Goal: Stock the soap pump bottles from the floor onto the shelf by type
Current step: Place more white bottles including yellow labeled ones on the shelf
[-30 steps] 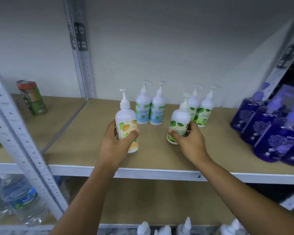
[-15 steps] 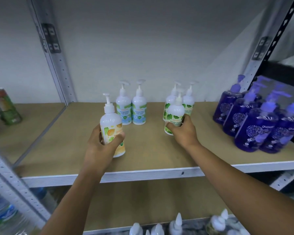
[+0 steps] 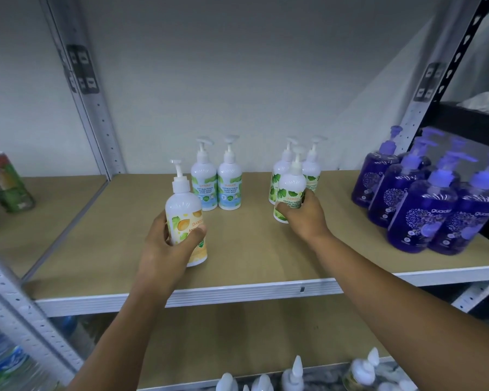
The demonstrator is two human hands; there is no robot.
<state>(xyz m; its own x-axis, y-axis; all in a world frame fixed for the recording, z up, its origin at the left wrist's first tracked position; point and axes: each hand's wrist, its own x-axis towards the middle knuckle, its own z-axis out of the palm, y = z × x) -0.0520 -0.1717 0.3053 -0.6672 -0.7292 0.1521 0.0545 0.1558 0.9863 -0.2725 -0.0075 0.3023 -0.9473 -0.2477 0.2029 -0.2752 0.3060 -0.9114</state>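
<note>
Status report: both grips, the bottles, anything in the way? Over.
Left grip holds orange-label bottle, upright near shelf front. Right grip holds green-label bottle before two matching bottles. Blue-label pair behind, touching neither.

Dim, cool, even indoor light, no hard shadows, small soft highlights on white bottles [image 3: 229, 179], centre fairly sharp, purple bottles [image 3: 424, 210] at rt edge smeared w/ blur, can [image 3: 7, 184] at lt blurred, wide-angle bend in uprights [image 3: 95, 114], bottom edge soft.

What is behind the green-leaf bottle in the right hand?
Two more green-leaf pump bottles stand behind it, near the wall. The held bottle and the right hand cover much of their labels and bases.
</note>
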